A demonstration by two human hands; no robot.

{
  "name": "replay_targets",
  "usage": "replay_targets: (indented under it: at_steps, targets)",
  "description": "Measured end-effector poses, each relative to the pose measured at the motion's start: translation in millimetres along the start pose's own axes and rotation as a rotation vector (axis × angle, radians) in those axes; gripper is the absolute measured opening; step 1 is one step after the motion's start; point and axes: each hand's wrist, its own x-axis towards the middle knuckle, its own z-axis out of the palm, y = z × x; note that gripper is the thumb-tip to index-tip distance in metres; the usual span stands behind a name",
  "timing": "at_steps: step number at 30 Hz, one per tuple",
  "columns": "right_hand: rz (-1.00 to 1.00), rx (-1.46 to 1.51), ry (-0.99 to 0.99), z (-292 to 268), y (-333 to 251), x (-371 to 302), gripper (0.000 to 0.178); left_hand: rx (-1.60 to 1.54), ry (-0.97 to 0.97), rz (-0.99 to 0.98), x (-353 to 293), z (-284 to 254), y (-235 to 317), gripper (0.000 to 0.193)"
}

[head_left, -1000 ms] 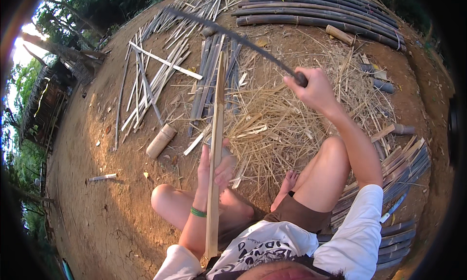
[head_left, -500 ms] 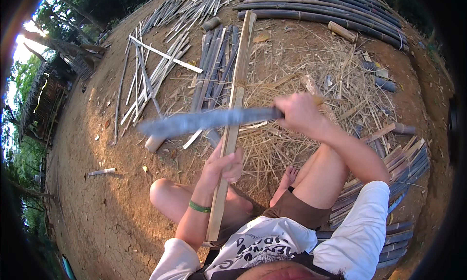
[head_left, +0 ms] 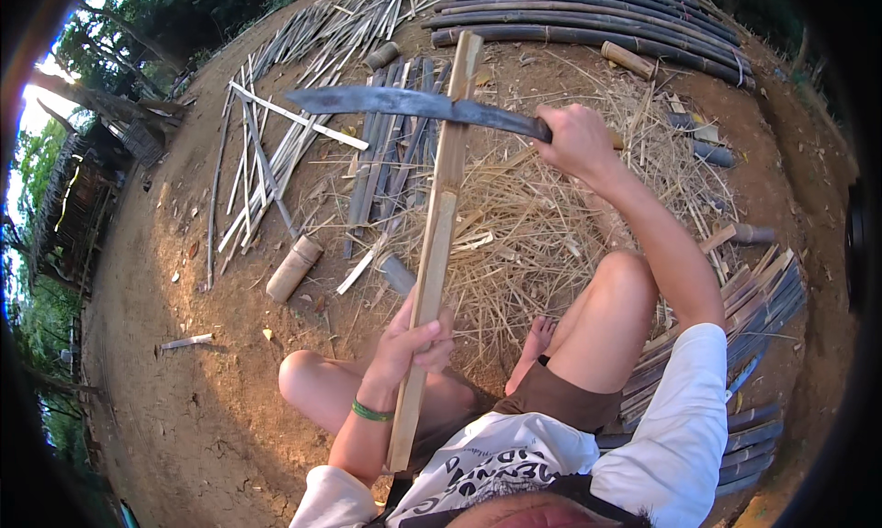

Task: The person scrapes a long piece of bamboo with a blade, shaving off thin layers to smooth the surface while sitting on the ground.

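Note:
A long split bamboo strip (head_left: 439,207) slants up and away from my lap, its lower end against my shorts. My left hand (head_left: 411,347) is wrapped round its lower half, thumb across the pale inner face. In my right hand (head_left: 577,142) is the dark handle of a machete (head_left: 377,102). Its long, slightly curved blade crosses the strip near the far end, tip pointing left. The blade appears to touch the strip there. Both my legs are bent, with the strip between my knees.
Straw-like shavings (head_left: 514,225) cover the ground ahead. Whole bamboo poles (head_left: 588,35) lie at the far right, pale strips (head_left: 266,179) at the far left. Dark split pieces (head_left: 395,133) lie beyond the strip. Short bamboo sections (head_left: 295,268) lie about. More split bamboo (head_left: 763,308) is stacked at right.
My right hand has swung the machete farther away along the strip, from its middle toward the far end. My left hand keeps its grip, slightly lower in view.

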Motion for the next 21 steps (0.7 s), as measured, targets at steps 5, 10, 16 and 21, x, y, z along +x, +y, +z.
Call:
replay_targets:
  at_steps: [5, 10, 16, 21]
  targets:
    - [-0.115, 0.026, -0.056, 7.7, -18.1, -13.3, 0.013, 0.052, 0.072, 0.038, -4.2, 4.6, -5.1, 0.067]
    - [0.442, 0.138, -0.172, -4.8, 54.6, 43.8, 0.022, 0.127, 0.061, -0.025, -26.7, -10.8, -17.7, 0.067]
    - [0.416, 0.237, 0.046, 6.3, 41.8, 22.2, 0.028, -0.035, -0.031, 0.058, -19.1, -18.5, -7.3, 0.072]
    - [0.079, 0.293, -0.086, 4.8, -23.4, -31.5, 0.019, -0.147, -0.028, 0.089, 7.3, -13.6, 1.1, 0.058]
